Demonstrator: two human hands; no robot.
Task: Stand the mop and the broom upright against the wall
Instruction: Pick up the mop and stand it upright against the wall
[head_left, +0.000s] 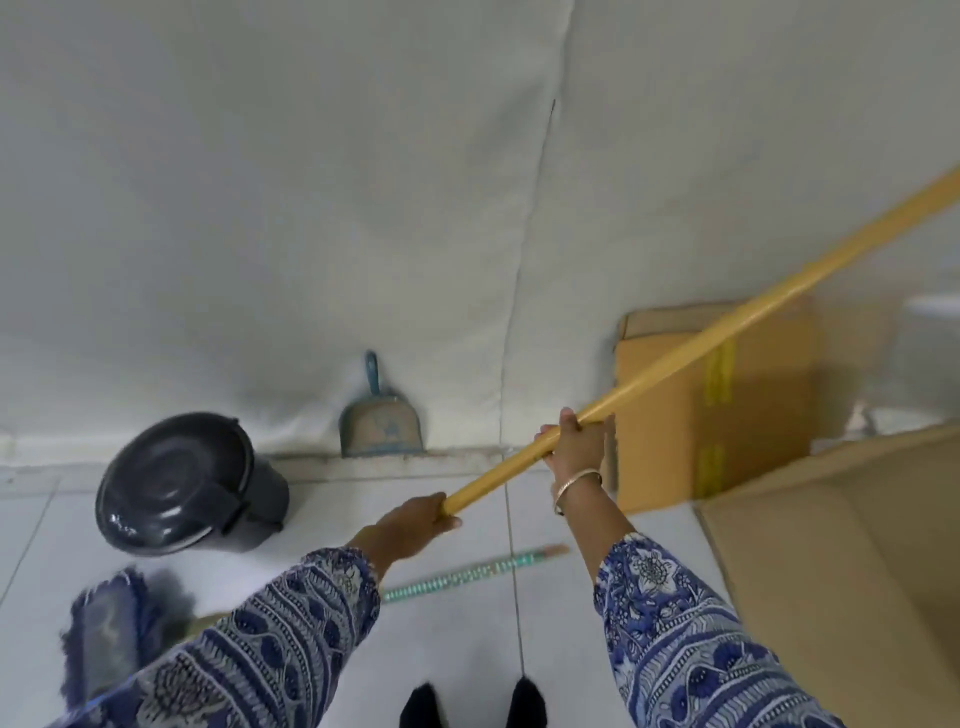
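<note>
White floor tiles (322, 530) meet a pale wall (311, 208) at the back. The mop's yellow handle (727, 332) is held slanted, rising to the right and out of view, while its blue fringed head (111, 629) hangs low at the lower left, blurred. The left hand (415, 519) is closed around the handle lower down, and the right hand (579, 441) is wrapped around it higher up; both grips are tight on the mop. The broom (467, 574), judged from its patterned green stick, lies flat on the floor between the 2 arms, untouched.

For a good result, the handle should be swung up toward vertical, the head set on the floor near the wall, and the top leaned gently so it does not slide. A grey lidded bin (187, 483), a dustpan (379, 421) propped against the wall and cardboard boxes (727, 415) crowd the base, so the gap between dustpan and boxes looks most suitable.

The handle's top is cut off, the broom's bristles are hidden behind the left sleeve (270, 644), and whether the mop head touches the floor cannot be told.
</note>
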